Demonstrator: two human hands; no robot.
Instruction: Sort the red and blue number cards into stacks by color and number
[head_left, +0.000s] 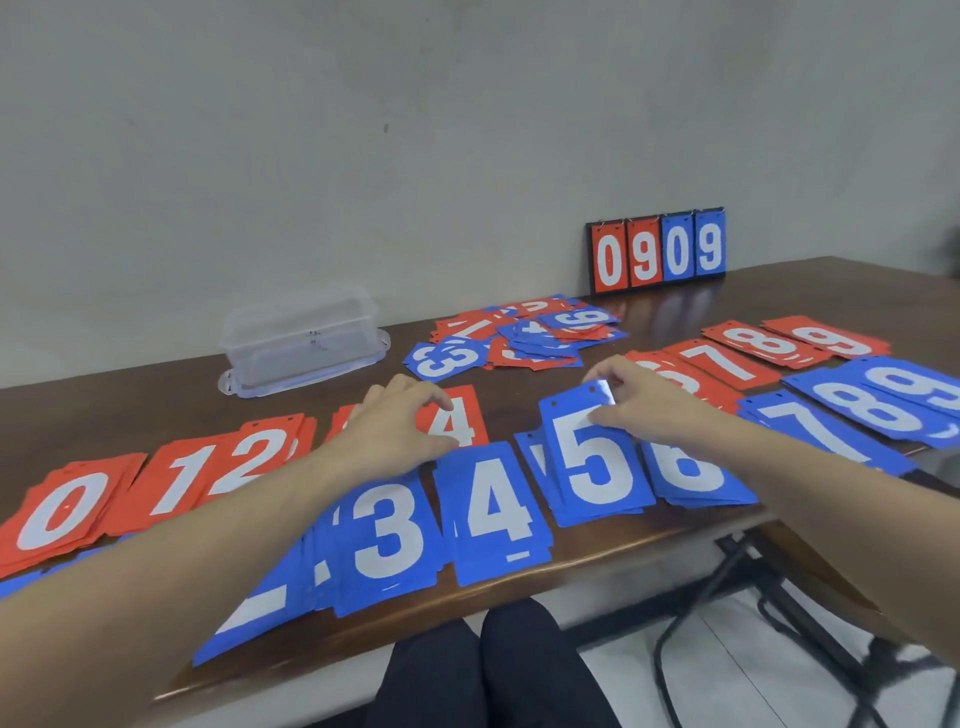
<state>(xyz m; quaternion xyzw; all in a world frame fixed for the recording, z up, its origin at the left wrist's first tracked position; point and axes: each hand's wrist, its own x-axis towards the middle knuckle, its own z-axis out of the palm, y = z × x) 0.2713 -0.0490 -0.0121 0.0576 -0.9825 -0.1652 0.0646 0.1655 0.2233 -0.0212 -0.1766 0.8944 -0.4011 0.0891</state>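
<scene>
R hand (641, 402) pinches the top edge of a blue 5 card (592, 457), thumb and fingers closed on its far corner; the card's long axis runs 12–6, far end lifted a bit, near end on or just above the blue 5 stack (543, 467). L hand (400, 421) rests at about 9 o'clock from the R, fingers curled loosely onto the red 4 stack (457, 415) — can't tell if it grips a card or only steadies the pile.

Table (571, 577) w/ two rows of stacks. Far row red: 0 (57, 509), 1 (179, 483), 2 (254, 457), then 7 (722, 361), 8 (763, 343), 9 (831, 340). Near row blue: 3 (387, 530), 4 (496, 512), 6 (691, 467), 7 (810, 431), 8 (872, 410), 9 (919, 382). Red 3 and red 5/6 stacks mostly hidden behind the hands.

Unsorted pile (519, 332) lies at 12 o'clock from both hands, roughly midway, mixed red and blue; R hand looks slightly nearer. Judgement: the 5 is being laid on its stack, already aligned, so the next reach is straight ahead to the pile — plenty left there, task maybe two-thirds done.

Clear tub (301, 338) at 11, scoreboard (657, 249) reading 0909 at 1, against the wall.
</scene>
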